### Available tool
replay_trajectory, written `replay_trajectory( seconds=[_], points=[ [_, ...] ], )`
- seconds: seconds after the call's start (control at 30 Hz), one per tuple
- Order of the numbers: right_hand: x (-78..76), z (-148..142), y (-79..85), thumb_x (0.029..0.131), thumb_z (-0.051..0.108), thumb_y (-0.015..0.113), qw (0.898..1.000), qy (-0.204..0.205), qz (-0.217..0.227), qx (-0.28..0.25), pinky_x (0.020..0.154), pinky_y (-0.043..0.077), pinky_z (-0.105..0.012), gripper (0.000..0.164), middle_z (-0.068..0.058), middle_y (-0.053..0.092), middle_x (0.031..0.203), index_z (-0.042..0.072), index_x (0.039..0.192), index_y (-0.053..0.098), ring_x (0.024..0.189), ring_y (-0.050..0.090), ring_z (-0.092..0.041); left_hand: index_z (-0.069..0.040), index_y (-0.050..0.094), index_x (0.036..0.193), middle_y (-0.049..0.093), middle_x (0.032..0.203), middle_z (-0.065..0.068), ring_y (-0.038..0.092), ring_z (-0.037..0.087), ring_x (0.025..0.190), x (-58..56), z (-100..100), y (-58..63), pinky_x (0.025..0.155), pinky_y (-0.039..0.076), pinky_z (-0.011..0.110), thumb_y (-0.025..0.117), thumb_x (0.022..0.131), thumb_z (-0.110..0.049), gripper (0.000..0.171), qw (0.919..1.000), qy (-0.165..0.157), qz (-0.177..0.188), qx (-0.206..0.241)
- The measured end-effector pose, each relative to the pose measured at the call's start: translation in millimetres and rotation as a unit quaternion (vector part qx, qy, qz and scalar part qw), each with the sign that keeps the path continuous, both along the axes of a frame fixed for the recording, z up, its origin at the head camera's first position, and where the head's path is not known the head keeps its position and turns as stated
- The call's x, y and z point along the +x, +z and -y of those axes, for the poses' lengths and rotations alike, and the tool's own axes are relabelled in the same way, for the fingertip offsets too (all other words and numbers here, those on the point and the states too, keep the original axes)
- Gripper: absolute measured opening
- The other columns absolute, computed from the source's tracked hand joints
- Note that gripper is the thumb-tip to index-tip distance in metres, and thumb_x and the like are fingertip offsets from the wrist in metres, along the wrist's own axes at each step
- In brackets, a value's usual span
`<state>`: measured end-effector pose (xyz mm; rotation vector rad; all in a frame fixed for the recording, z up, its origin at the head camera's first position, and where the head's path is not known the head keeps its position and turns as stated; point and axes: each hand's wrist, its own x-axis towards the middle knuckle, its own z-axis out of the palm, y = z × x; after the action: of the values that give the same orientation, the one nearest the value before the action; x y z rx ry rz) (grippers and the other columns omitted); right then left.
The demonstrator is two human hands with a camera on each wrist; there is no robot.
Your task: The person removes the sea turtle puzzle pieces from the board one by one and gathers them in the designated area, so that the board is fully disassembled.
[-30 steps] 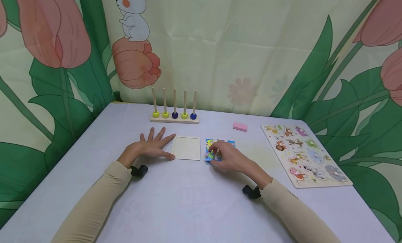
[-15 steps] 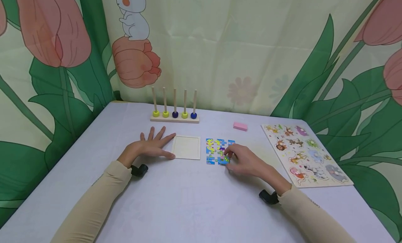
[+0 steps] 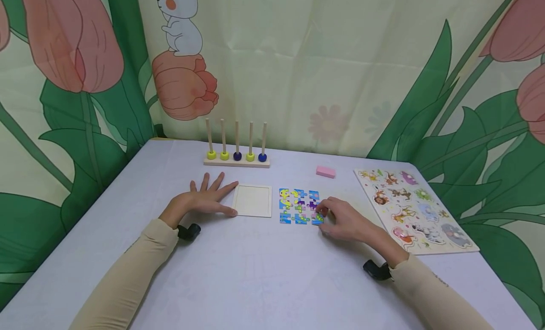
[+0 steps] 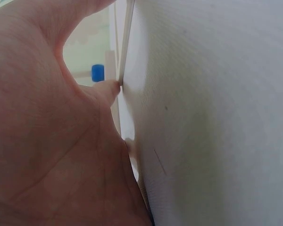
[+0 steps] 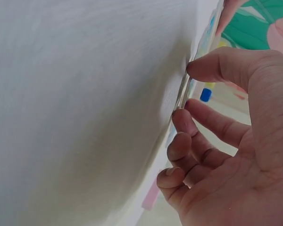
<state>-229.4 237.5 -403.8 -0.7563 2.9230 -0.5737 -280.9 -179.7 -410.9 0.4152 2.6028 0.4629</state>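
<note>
My left hand (image 3: 204, 200) lies with fingers spread on the table, thumb and index fingertips at the left edge of a square wooden puzzle tray (image 3: 253, 200). In the left wrist view the palm (image 4: 52, 127) faces the white cloth. To the right of the tray, small jigsaw pieces (image 3: 299, 204) in blue, yellow and purple lie in loose rows with narrow gaps. My right hand (image 3: 342, 219) pinches the corner puzzle piece (image 3: 317, 218) nearest it, at the lower right. In the right wrist view its thumb and fingertips (image 5: 198, 70) meet the thin edge close over the cloth.
A wooden peg stand (image 3: 236, 162) with yellow and dark blue beads stands at the back. A pink block (image 3: 325, 172) lies behind the jigsaw pieces. On the right, an animal peg-puzzle board (image 3: 415, 211) reaches the table's edge, near my right forearm.
My right hand has moved right along the nearest row, from its left piece past the middle one to the right corner piece. The row's pieces now show, spaced apart. My left hand stays put.
</note>
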Motion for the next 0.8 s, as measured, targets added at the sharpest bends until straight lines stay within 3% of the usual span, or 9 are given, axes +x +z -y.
replay_trajectory(
  seconds=[0.1, 0.27, 0.57, 0.8],
  points=[
    [-1.2, -2, -0.3, 0.087, 0.016, 0.079, 1.000, 0.006, 0.000, 0.003, 0.078, 0.044, -0.031, 0.030, 0.000, 0.065, 0.100, 0.011, 0.115, 0.070, 0.089, 0.053, -0.015, -0.032, 0.012, 0.172, -0.019, 0.178, 0.017, -0.030, 0.055, 0.158, -1.2, 0, -2.0, 0.116, -0.019, 0.084, 0.061, 0.084, -0.083, 0.113, 1.0000, 0.000, -0.002, -0.005],
    [-3.6, -4, -0.6, 0.087, 0.016, 0.078, 1.000, 0.012, 0.008, 0.006, 0.077, 0.043, -0.030, 0.030, 0.000, 0.065, 0.101, 0.013, 0.116, 0.071, 0.088, 0.052, -0.014, -0.032, 0.010, 0.172, -0.020, 0.179, 0.014, -0.031, 0.052, 0.158, -12.1, 3, -16.3, 0.117, -0.017, 0.084, 0.059, 0.082, -0.088, 0.116, 0.9999, 0.000, -0.007, -0.013],
    [-6.3, -6, 0.3, 0.087, 0.017, 0.078, 1.000, 0.019, 0.022, 0.006, 0.078, 0.043, -0.030, 0.032, -0.001, 0.065, 0.102, 0.013, 0.118, 0.071, 0.089, 0.052, -0.015, -0.026, 0.014, 0.172, -0.016, 0.178, 0.022, -0.028, 0.058, 0.157, 3.3, -3, 6.9, 0.116, -0.017, 0.085, 0.063, 0.089, -0.074, 0.107, 1.0000, -0.004, -0.003, -0.001],
    [-6.8, -5, 0.3, 0.087, 0.017, 0.078, 0.999, 0.021, 0.026, 0.003, 0.078, 0.043, -0.030, 0.032, -0.001, 0.064, 0.102, 0.013, 0.118, 0.071, 0.089, 0.052, -0.014, -0.029, 0.013, 0.172, -0.018, 0.178, 0.019, -0.029, 0.055, 0.158, 1.7, -1, 2.1, 0.116, -0.019, 0.084, 0.062, 0.086, -0.080, 0.111, 1.0000, 0.001, -0.001, 0.000]
  ],
)
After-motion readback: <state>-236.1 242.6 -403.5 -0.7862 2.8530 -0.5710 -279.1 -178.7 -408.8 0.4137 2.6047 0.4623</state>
